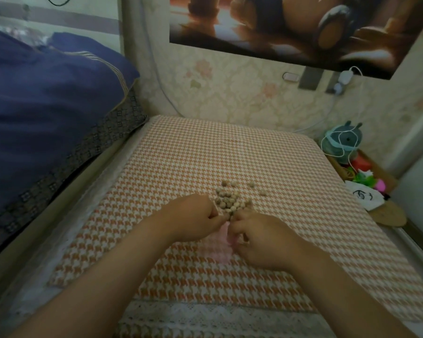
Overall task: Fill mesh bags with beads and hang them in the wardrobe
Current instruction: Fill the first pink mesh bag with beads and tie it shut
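Floral wallpaper (230, 93) and a large poster (279, 28) back the room, and a bed under a navy quilt (47, 106) lies left of the bead pile (230, 200). Under the pile spreads a desk (205, 147) in houndstooth cloth, likely soft enough to stop beads rolling far. Just nearer than the pile lies the pink mesh bag (219, 252), which looks light and limp and is best held at its mouth. The left hand (193, 215) and right hand (261, 237) curl their fingers, seemingly pinching that mouth. The beads look small, hard and easily dropped.
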`<state>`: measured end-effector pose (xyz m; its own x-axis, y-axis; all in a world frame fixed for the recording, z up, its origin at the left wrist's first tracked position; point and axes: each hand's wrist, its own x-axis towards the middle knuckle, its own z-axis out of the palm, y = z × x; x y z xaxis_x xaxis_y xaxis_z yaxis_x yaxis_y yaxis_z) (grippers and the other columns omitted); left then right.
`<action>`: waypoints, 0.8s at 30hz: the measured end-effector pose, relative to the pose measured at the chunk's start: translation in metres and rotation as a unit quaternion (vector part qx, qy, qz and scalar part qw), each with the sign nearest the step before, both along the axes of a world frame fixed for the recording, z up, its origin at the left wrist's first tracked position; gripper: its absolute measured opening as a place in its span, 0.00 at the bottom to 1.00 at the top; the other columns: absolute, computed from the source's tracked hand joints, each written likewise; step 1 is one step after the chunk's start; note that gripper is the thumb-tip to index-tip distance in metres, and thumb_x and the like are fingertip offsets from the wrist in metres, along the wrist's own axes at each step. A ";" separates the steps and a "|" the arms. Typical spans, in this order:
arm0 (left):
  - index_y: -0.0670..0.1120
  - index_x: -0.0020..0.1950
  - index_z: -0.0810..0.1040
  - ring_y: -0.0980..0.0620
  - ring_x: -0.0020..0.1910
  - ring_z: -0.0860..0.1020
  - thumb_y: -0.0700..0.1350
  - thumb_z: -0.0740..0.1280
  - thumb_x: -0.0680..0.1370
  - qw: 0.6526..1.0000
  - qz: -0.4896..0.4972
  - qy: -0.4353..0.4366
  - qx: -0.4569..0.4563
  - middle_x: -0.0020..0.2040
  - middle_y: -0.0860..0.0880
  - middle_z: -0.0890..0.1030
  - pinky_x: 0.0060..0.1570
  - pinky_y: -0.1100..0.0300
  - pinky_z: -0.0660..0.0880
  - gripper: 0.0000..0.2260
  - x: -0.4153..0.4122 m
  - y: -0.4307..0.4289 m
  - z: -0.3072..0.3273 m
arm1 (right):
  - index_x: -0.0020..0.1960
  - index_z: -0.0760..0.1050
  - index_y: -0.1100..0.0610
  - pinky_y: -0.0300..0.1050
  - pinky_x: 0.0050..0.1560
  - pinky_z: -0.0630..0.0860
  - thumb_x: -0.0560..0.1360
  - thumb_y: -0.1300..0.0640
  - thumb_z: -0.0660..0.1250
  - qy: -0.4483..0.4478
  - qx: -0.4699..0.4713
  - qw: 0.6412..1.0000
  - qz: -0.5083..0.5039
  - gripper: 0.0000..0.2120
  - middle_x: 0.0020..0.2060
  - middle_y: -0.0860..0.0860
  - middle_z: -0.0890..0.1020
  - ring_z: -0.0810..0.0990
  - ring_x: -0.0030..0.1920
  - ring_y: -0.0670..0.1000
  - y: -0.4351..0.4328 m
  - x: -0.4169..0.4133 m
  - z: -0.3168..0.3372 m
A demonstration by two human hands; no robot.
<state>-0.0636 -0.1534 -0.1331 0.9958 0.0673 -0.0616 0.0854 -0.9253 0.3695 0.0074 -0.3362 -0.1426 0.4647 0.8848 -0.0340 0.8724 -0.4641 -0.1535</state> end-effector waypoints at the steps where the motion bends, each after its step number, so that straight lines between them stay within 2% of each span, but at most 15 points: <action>1: 0.43 0.37 0.81 0.48 0.31 0.77 0.58 0.59 0.80 1.000 0.016 -0.007 0.006 0.31 0.45 0.79 0.33 0.52 0.73 0.23 0.001 0.000 -0.001 | 0.60 0.78 0.42 0.43 0.50 0.75 0.77 0.49 0.66 0.038 0.028 0.999 -0.009 0.11 0.56 0.40 0.76 0.77 0.51 0.43 -0.001 0.001 0.000; 4: 0.46 0.37 0.82 0.50 0.34 0.79 0.58 0.62 0.79 0.995 0.075 -0.052 0.026 0.33 0.47 0.81 0.32 0.57 0.73 0.20 0.004 0.003 0.001 | 0.62 0.73 0.37 0.38 0.46 0.77 0.77 0.53 0.68 0.139 0.168 0.973 -0.075 0.16 0.55 0.36 0.77 0.78 0.46 0.40 -0.011 0.013 0.006; 7: 0.53 0.41 0.84 0.55 0.39 0.81 0.56 0.66 0.76 0.990 0.114 -0.076 -0.017 0.40 0.54 0.84 0.40 0.56 0.80 0.11 0.004 0.008 0.001 | 0.55 0.75 0.38 0.39 0.42 0.77 0.78 0.56 0.68 0.099 0.218 0.959 -0.149 0.13 0.50 0.36 0.78 0.78 0.41 0.41 -0.029 0.034 0.005; 10: 0.59 0.43 0.82 0.59 0.41 0.80 0.55 0.66 0.75 0.988 0.115 -0.085 -0.063 0.41 0.59 0.83 0.45 0.54 0.80 0.05 0.004 0.010 -0.003 | 0.52 0.78 0.41 0.40 0.45 0.76 0.79 0.55 0.67 0.088 0.173 0.962 -0.191 0.08 0.46 0.37 0.80 0.76 0.41 0.36 -0.040 0.051 -0.014; 13: 0.60 0.46 0.81 0.60 0.40 0.79 0.56 0.65 0.76 0.989 0.110 -0.082 -0.046 0.42 0.60 0.82 0.43 0.54 0.80 0.06 0.003 0.008 -0.006 | 0.56 0.80 0.43 0.47 0.51 0.80 0.78 0.53 0.68 0.106 0.122 0.963 -0.216 0.08 0.48 0.40 0.81 0.79 0.47 0.41 -0.035 0.059 -0.028; 17: 0.60 0.48 0.81 0.59 0.40 0.78 0.56 0.63 0.77 0.992 0.101 -0.072 -0.011 0.44 0.59 0.81 0.42 0.55 0.79 0.07 0.000 0.008 -0.003 | 0.53 0.80 0.42 0.47 0.48 0.79 0.76 0.53 0.70 0.081 0.115 0.967 -0.212 0.08 0.46 0.41 0.81 0.79 0.46 0.45 -0.011 0.060 -0.032; 20: 0.60 0.49 0.80 0.59 0.40 0.78 0.57 0.63 0.77 0.993 0.099 -0.061 -0.024 0.44 0.60 0.81 0.44 0.54 0.80 0.07 -0.004 0.010 -0.002 | 0.52 0.80 0.43 0.43 0.43 0.72 0.75 0.47 0.70 0.039 0.083 0.974 -0.206 0.06 0.45 0.41 0.80 0.79 0.47 0.47 0.008 0.054 -0.036; 24: 0.59 0.50 0.81 0.60 0.41 0.78 0.56 0.64 0.76 0.995 0.081 -0.057 -0.028 0.45 0.59 0.81 0.45 0.54 0.79 0.07 -0.009 0.009 -0.003 | 0.55 0.81 0.45 0.44 0.46 0.74 0.77 0.51 0.67 -0.028 0.061 0.975 -0.213 0.08 0.51 0.45 0.83 0.81 0.51 0.51 0.021 0.048 -0.041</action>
